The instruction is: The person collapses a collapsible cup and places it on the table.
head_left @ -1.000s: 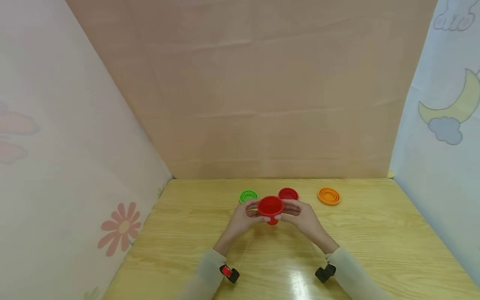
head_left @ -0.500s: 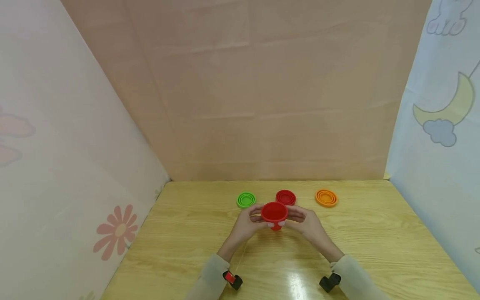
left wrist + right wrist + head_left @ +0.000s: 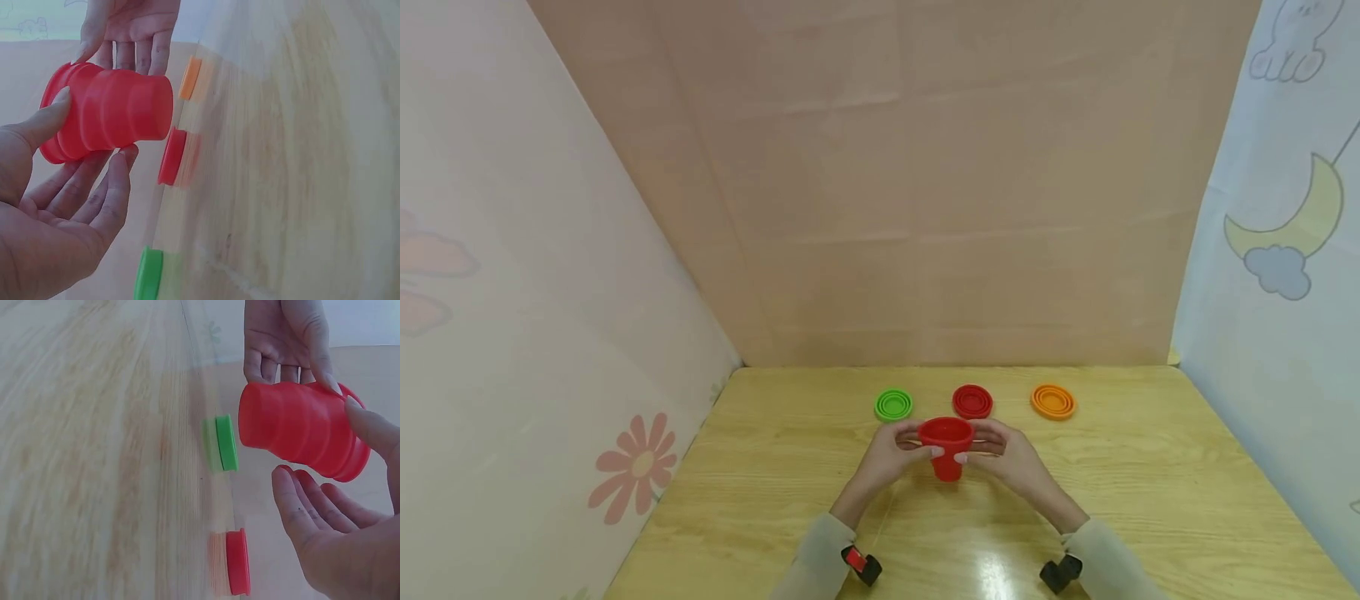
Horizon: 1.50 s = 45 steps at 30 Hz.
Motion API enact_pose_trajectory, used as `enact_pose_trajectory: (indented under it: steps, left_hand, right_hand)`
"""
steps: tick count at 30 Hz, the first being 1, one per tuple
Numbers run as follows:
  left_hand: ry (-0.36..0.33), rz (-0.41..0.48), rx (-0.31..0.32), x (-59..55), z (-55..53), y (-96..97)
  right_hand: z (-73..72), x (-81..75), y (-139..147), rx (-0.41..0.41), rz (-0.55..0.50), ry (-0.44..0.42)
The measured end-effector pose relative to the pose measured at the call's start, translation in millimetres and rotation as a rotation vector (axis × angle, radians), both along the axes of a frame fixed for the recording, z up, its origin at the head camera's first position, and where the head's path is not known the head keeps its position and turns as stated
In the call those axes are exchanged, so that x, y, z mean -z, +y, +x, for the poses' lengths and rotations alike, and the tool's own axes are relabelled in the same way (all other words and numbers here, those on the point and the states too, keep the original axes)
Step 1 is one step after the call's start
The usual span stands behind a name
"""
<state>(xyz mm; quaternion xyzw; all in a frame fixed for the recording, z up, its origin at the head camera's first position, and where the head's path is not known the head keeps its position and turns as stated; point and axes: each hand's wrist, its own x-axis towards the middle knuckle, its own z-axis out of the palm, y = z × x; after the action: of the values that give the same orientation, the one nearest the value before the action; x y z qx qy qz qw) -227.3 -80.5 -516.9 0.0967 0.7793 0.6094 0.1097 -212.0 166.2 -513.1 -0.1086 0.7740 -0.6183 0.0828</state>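
Note:
A red collapsible cup (image 3: 948,463), drawn out to its full stepped height, is held above the table, mouth up and narrow base down. My left hand (image 3: 886,457) grips it from the left, thumb on the near side near the rim and fingers round behind. From the right, my right hand (image 3: 1018,463) holds it the same way, its thumb close to the other. In the left wrist view the ridged wall of the cup (image 3: 115,111) shows between both hands. The right wrist view shows the right fingers partly spread beside the cup (image 3: 300,425).
Along the back of the wooden table (image 3: 775,467) lie three flattened collapsible cups in a row: green (image 3: 893,405), red (image 3: 972,402) and orange (image 3: 1053,402). A brown backdrop stands behind, with printed walls on both sides.
The red cup has come down a little and tipped more upright, so more of its side and less of its inside shows. Both hands have stayed on it; the head view has shifted slightly.

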Motion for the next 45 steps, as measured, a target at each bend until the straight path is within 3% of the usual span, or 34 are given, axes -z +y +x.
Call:
enact_pose_trajectory:
  steps: [11, 17, 29, 33, 45]
  left_hand:
    - [-0.076, 0.120, 0.013, 6.0, 0.9, 3.0]
    - [-0.116, 0.123, -0.007, 6.9, 2.3, 0.6]
    - [-0.157, 0.119, -0.019, 10.2, 3.4, 3.5]
    - [-0.158, 0.106, -0.011, 9.8, 4.0, 2.5]
    - [-0.054, 0.075, -0.022, 13.5, -0.7, -6.8]
  right_hand:
    - [6.6, 3.6, -8, 0.047, -0.017, -0.067]
    - [11.2, 3.9, -17, 0.010, -0.113, -0.144]
    - [11.5, 9.7, -17, 0.048, -0.173, -0.230]
    - [10.6, 11.6, -16, 0.051, -0.224, -0.268]
    - [11.6, 8.0, -14, 0.000, -0.340, -0.333]
